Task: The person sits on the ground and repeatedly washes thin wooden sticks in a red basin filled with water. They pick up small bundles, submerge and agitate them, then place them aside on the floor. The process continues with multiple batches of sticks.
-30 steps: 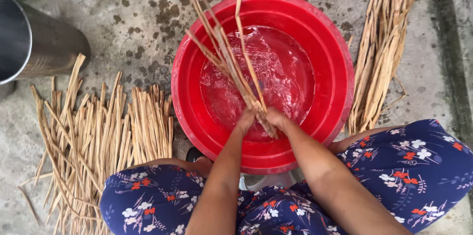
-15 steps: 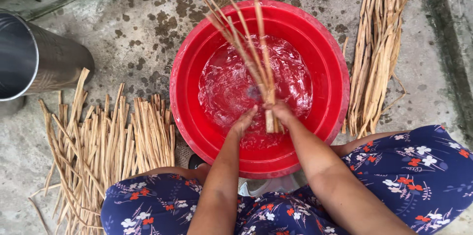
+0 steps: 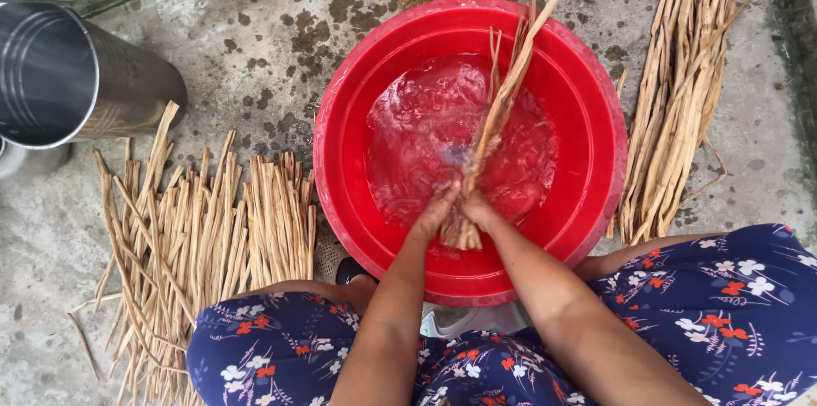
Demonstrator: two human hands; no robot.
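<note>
Hands meet low in the red basin (image 3: pixel 340 151): left hand (image 3: pixel 436 212) and right hand (image 3: pixel 478 210) both clenched on the butt end of a stalk bundle (image 3: pixel 502 100), which slants up and out past the far rim. Its lower part sits in churned water (image 3: pixel 425 142). Big dry-looking pile (image 3: pixel 200 227) lies on the floor left of the basin, another pile (image 3: pixel 681 91) right. Which pile is rinsed, can't tell; likely mid-job, plenty left. Steel bucket (image 3: pixel 68 74) lies far left.

Bare forearms, navy garment (image 3: pixel 732 304) (white and red flower print) over both knees
</note>
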